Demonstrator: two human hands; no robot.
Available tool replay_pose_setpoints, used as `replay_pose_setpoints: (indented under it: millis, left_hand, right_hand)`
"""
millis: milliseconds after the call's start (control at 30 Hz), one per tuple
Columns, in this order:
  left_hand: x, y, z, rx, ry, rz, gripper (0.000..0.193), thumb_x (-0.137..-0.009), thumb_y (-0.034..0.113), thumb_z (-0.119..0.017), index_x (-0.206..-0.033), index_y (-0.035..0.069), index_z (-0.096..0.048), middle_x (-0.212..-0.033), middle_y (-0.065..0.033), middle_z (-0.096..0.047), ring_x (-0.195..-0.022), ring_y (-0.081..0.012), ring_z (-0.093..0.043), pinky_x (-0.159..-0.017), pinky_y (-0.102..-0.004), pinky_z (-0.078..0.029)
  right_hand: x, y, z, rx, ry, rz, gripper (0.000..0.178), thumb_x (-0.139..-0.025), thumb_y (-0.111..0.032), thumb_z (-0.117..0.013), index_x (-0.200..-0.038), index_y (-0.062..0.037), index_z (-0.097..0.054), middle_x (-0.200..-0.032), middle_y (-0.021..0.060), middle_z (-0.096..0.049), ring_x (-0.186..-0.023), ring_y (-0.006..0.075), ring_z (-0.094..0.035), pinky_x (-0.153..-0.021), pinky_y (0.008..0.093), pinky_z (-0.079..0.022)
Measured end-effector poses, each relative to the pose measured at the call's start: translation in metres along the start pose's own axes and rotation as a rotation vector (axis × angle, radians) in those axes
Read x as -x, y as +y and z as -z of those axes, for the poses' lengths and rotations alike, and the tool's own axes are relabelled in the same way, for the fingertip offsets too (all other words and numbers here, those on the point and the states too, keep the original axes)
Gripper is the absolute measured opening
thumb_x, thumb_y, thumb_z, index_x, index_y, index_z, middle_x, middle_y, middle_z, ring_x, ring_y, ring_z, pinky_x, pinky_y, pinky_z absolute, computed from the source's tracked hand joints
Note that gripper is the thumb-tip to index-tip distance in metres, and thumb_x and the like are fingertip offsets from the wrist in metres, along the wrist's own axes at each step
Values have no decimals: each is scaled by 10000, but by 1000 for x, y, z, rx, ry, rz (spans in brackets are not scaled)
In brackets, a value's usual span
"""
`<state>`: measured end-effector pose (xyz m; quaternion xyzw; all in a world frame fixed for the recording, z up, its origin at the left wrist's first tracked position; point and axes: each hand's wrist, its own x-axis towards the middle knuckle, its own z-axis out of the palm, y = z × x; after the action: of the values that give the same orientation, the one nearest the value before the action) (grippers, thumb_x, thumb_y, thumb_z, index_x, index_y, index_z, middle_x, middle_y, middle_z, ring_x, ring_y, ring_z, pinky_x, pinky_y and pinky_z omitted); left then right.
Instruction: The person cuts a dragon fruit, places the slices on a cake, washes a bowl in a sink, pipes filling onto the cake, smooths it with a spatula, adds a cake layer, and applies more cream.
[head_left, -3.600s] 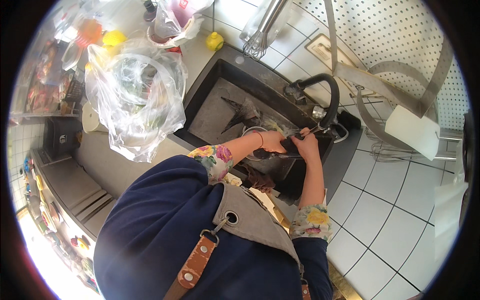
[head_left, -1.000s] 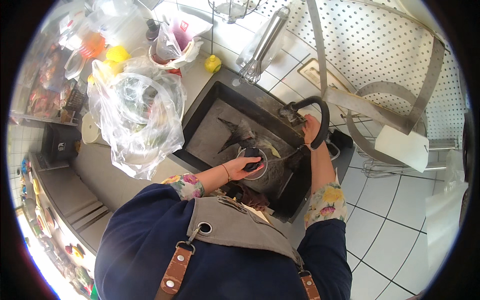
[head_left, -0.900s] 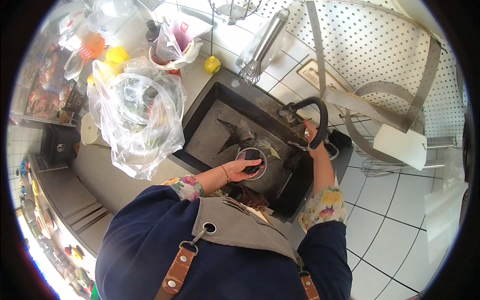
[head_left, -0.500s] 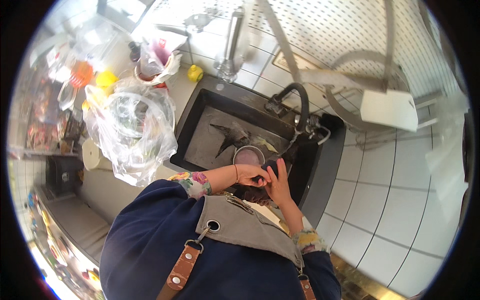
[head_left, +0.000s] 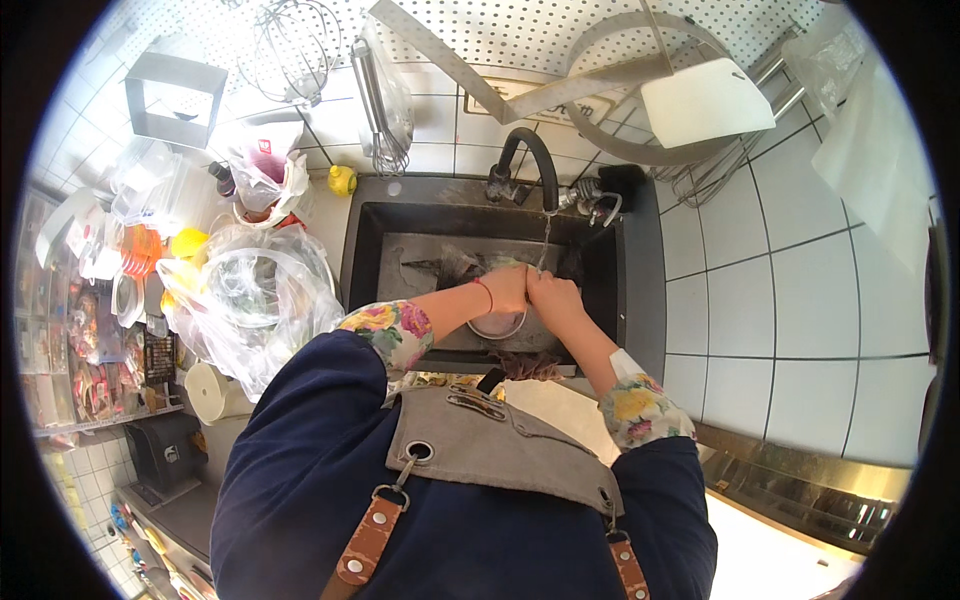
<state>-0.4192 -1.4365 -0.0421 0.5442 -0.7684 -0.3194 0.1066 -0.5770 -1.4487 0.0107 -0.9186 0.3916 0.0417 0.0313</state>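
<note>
My left hand [head_left: 507, 288] and my right hand [head_left: 553, 296] are pressed together over a black sink [head_left: 372, 228], under a thin stream of water from the black curved tap [head_left: 528, 160]. Just below the hands a small round metal bowl [head_left: 497, 327] sits in the sink. Both hands are curled; I cannot see whether anything is between them. A dark fish-like thing [head_left: 450, 265] lies on the sink bottom behind the hands.
A clear plastic bag over a round container [head_left: 250, 295] stands left of the sink. Cups, a yellow object [head_left: 343, 180] and bags crowd the counter at the left. Whisks [head_left: 385, 110] and a white board [head_left: 705, 100] hang on the pegboard wall. White tiles lie to the right.
My right hand has come off the tap and joined the left hand over the bowl. Water now runs from the tap. My view has swung upward toward the wall.
</note>
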Motion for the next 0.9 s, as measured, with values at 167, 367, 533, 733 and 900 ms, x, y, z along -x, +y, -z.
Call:
replay_pose_setpoints:
  millis: [167, 367, 533, 733, 900]
  left_hand:
    - [0, 9, 48, -354, -107, -71, 540, -794, 243, -726, -1208, 6, -473, -935, -222, -721, -891, -388, -714, -744, -488, -566]
    - [-1, 4, 68, -581, -91, -502, 235, -916, 223, -529, -1114, 96, -537, -808, -147, -725, -762, -350, -724, -635, -459, -562]
    - [-6, 14, 95, -661, 77, -802, 100, -895, 224, -530, -948, 139, -523, -708, -84, -678, -655, -290, -710, -501, -409, -544]
    - [1, 20, 119, -689, 264, -780, 110, -864, 212, -559, -940, 135, -540, -732, -46, -647, -671, -257, -699, -516, -376, -544]
    - [30, 8, 71, -453, 259, -104, 234, -888, 180, -573, -1094, 89, -508, -852, -109, -704, -788, -335, -718, -623, -445, -562]
  right_hand:
    - [-14, -28, -20, -457, -35, -426, 351, -816, -197, -709, -1070, -5, -561, -920, 251, -688, -879, 343, -716, -627, 426, -573]
    - [-3, -56, -37, -1568, 57, -782, 225, -786, -70, -670, -982, -6, -578, -765, 106, -603, -598, 223, -569, -499, 358, -431]
    - [3, -65, 21, -2031, -77, -970, 134, -776, -19, -612, -795, -87, -498, -606, -8, -373, -409, 106, -256, -434, 318, -199]
    - [5, -49, 34, -2186, -246, -667, 158, -847, -75, -628, -771, -85, -490, -582, -30, -360, -416, 99, -259, -450, 309, -188]
    - [10, -7, 13, -1783, -372, -406, 363, -886, -185, -705, -1155, -18, -529, -842, 46, -620, -532, 103, -497, -518, 255, -357]
